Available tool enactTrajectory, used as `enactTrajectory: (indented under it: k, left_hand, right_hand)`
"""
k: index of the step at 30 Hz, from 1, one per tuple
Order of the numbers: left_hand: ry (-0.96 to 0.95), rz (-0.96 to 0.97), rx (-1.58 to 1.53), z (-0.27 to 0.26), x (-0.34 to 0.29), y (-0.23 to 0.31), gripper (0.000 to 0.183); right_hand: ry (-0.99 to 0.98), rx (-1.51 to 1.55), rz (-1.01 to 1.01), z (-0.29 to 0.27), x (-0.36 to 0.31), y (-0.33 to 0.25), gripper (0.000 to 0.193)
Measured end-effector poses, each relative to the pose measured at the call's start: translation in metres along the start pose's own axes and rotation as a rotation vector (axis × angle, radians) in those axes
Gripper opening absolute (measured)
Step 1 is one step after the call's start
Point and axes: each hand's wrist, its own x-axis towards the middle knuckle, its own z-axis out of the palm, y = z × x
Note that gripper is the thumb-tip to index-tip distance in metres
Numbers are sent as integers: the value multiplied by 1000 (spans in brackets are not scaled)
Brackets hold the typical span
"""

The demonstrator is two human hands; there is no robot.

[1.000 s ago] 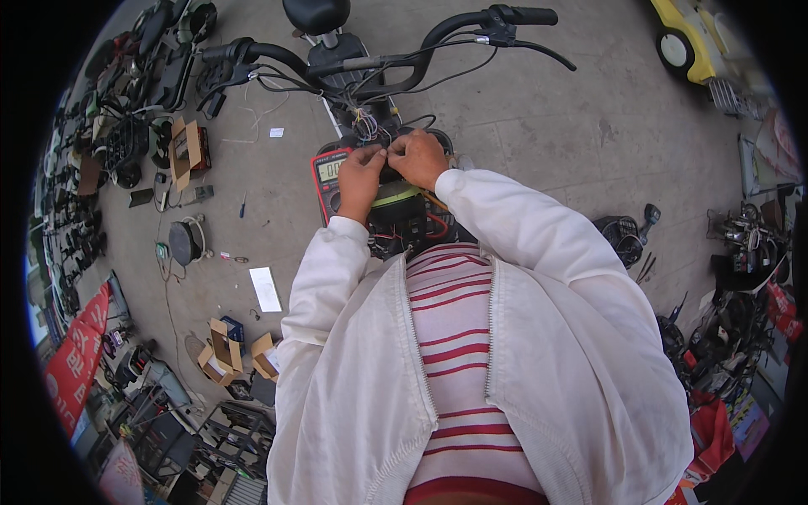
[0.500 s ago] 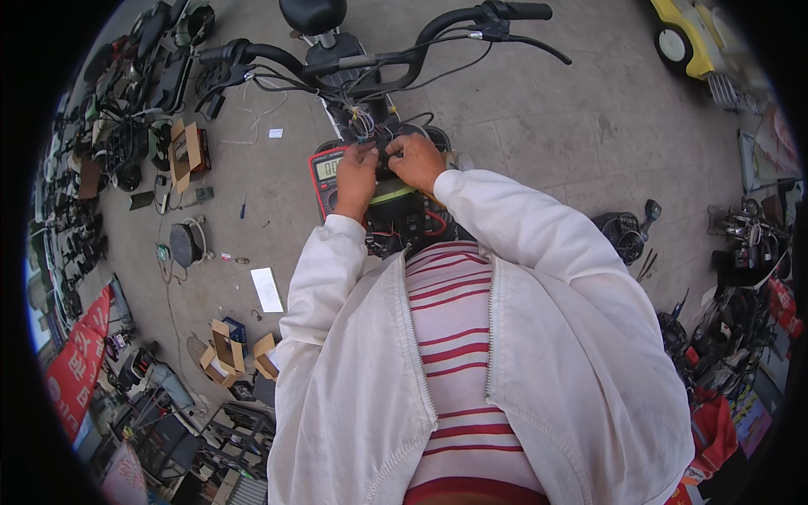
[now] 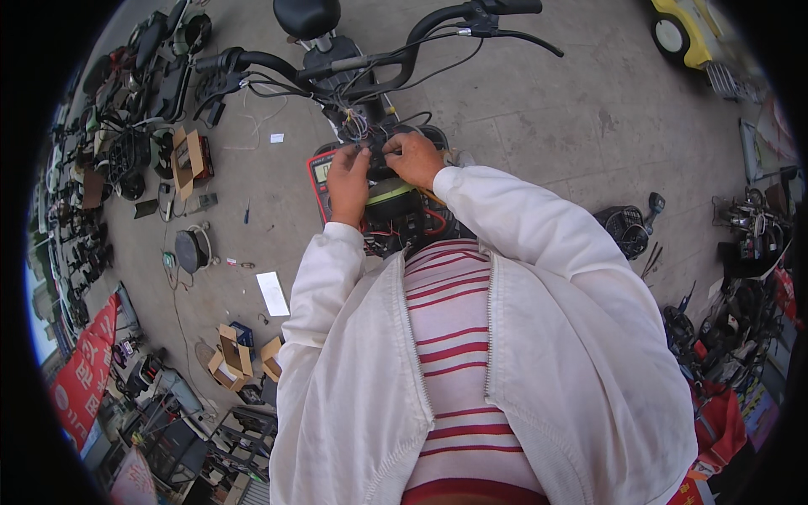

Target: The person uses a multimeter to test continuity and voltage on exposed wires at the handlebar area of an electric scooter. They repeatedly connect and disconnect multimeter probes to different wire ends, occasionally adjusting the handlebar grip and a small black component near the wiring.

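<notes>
In front of me stands an electric bike, its black handlebar [image 3: 358, 61] and black seat [image 3: 307, 15] beyond my hands. A bundle of bare-ended, coloured wires [image 3: 357, 126] spills out below the handlebar. My left hand [image 3: 348, 187] is closed in a pinch just under that bundle, partly covering a red multimeter [image 3: 321, 175] with a lit display. Close on its right, my right hand [image 3: 416, 160] pinches too, fingers bent toward the dark wiring. What either hand grips is too small to make out. Below them is a dark rounded part with a yellow-green band [image 3: 392, 194].
On the floor at left lie a screwdriver [image 3: 247, 211], an opened cardboard box [image 3: 187, 165], a round black stool-like object [image 3: 192, 249] and a white sheet [image 3: 272, 294]. Parked bikes [image 3: 135, 135] line the far left. A black basket [image 3: 624, 231] and power drill [image 3: 655, 207] lie at right.
My left hand has turned slightly and covers more of the multimeter's display. My right hand stays nearly in place. The whole view has shifted a little.
</notes>
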Motion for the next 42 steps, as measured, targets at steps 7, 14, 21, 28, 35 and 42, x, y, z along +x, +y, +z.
enactTrajectory:
  k: [7, 14, 21, 28, 35, 42]
  left_hand:
    - [-62, 17, -128, -3, -3, -3, 19]
    - [-73, 0, -236, -8, -1, -5, 20]
    - [-37, 14, -197, -16, 4, -8, 18]
    - [31, 0, -62, -17, 7, -7, 20]
    - [46, -45, -93, -8, 11, 2, 28]
    - [-17, -12, -39, -7, 13, -4, 35]
  right_hand:
    - [5, 56, -43, -1, -2, -5, 21]
    - [8, 106, -42, -2, -2, -5, 19]
    - [13, 123, -25, 3, -2, 1, 19]
    - [30, 133, -46, 3, -6, 2, 18]
    - [26, 349, 18, 8, -20, 17, 25]
    - [-35, 393, 58, 5, -24, 24, 25]
